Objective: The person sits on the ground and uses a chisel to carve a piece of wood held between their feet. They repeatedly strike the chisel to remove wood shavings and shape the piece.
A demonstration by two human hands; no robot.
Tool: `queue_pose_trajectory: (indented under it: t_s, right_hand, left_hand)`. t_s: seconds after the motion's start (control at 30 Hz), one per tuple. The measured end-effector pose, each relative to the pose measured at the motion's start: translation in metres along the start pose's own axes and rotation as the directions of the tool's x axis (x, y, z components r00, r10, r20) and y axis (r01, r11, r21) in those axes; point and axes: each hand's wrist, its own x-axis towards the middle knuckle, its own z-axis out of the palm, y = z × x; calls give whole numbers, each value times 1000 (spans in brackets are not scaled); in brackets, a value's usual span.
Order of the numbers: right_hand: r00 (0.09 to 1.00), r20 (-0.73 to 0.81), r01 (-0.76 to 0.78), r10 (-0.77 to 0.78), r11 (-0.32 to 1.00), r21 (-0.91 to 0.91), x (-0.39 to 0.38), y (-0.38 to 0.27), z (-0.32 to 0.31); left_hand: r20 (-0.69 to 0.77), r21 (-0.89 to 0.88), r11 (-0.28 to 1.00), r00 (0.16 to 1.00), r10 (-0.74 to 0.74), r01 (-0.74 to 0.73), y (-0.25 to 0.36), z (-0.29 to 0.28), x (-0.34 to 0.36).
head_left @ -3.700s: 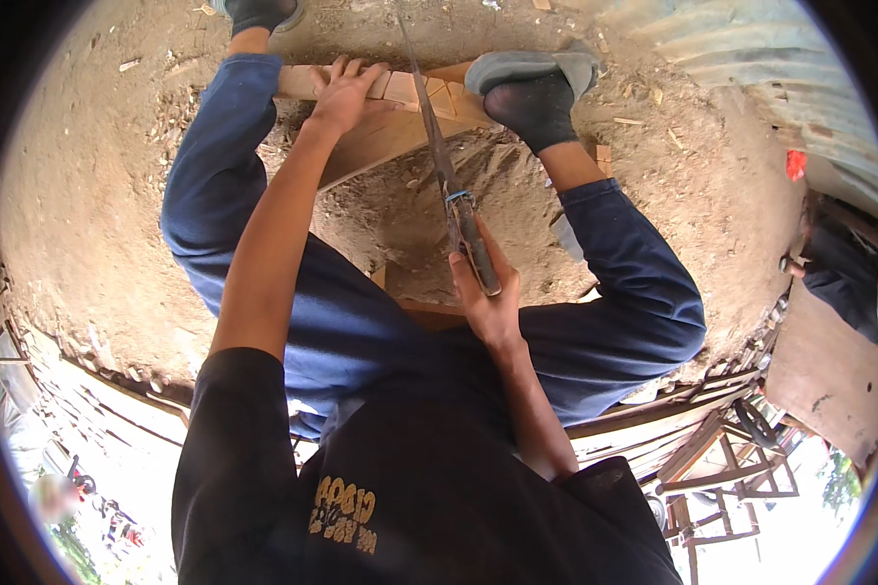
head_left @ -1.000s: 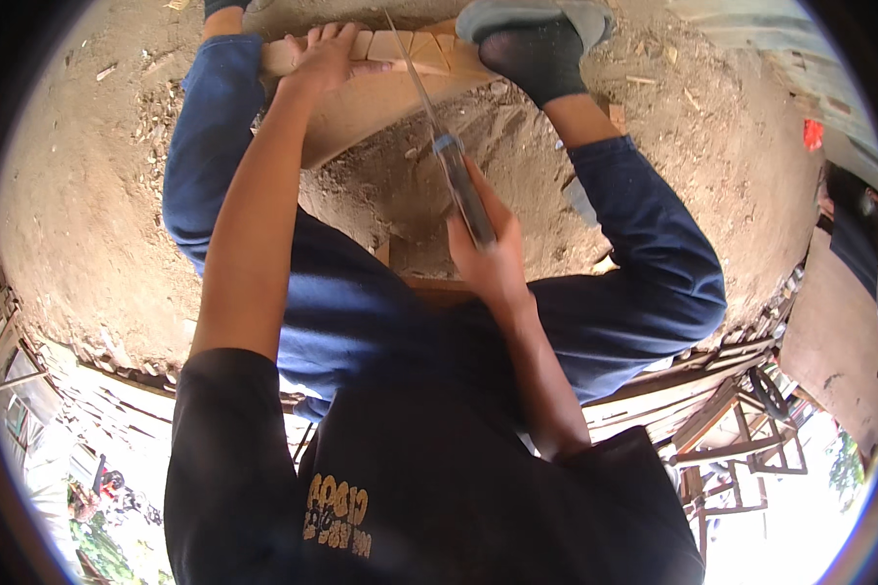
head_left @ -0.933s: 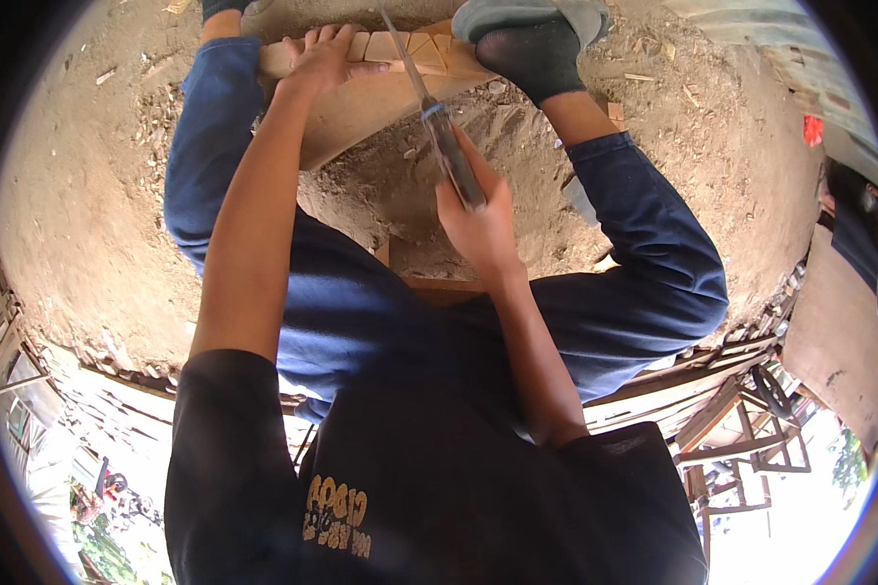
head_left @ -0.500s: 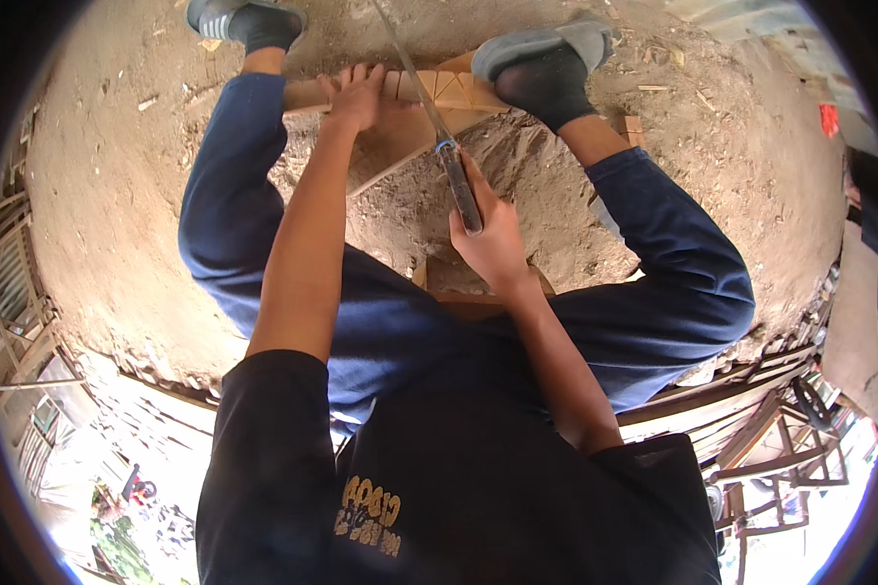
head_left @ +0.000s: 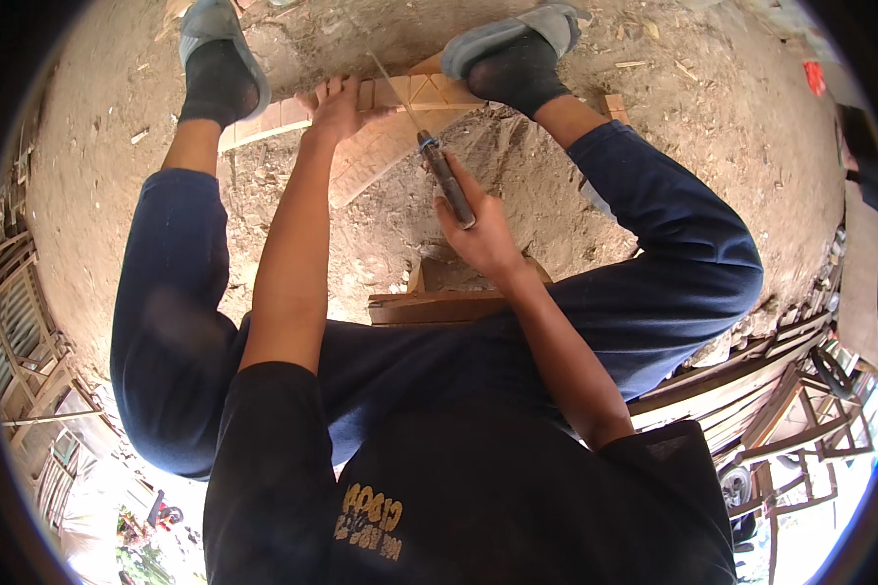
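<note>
My right hand (head_left: 480,226) is closed round the dark handle of a handsaw (head_left: 446,180) with a blue ring at its neck. The saw's long thin blade points away and a little left, over a wooden strip (head_left: 268,119) marked with crosswise and slanting lines. My left hand (head_left: 337,112) grips the strip left of the blade, its fingers spread over the far edge. Below the strip a flat wooden board (head_left: 371,161) rests on the ground. My right foot (head_left: 512,58) is against the strip's right end, and my left foot (head_left: 222,73) is by its left part.
Bare dirt ground (head_left: 693,195) surrounds the work, with scattered wood chips. A small wood block (head_left: 614,105) lies beside my right foot. A wooden plank (head_left: 429,308) is in front of my seat. Stacked boards (head_left: 722,390) and a wooden frame (head_left: 800,458) stand at the right.
My left leg has swung outward and nearer, its foot now beside the strip. The saw has drawn back slightly left, its blade blurred. More of the strip's left part shows.
</note>
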Motion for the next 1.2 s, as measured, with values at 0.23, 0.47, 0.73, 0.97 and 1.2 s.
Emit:
queue_pose_trajectory:
  t_s: [0.23,0.47,0.73,0.97,1.2]
  right_hand:
    - [999,-36,12,-10,997,72,3,4,-6]
    - [998,-2,-56,56,996,73,-9,-20,-13]
    - [998,6,-69,69,998,-6,-47,-32,-16]
    - [999,-18,35,-36,999,-20,-7,-37,-16]
    - [999,-22,46,-48,996,-78,-53,-30,-30]
  left_hand:
    - [-29,-68,998,1000,6,-8,-9,4,7]
    - [-73,-17,1000,997,3,-5,-21,2,17]
    - [-105,-40,999,994,-15,10,-8,2,10]
    - [-350,-107,994,937,-20,-18,-10,32,-8]
    - [346,-129,991,938,24,22,-77,-97,0]
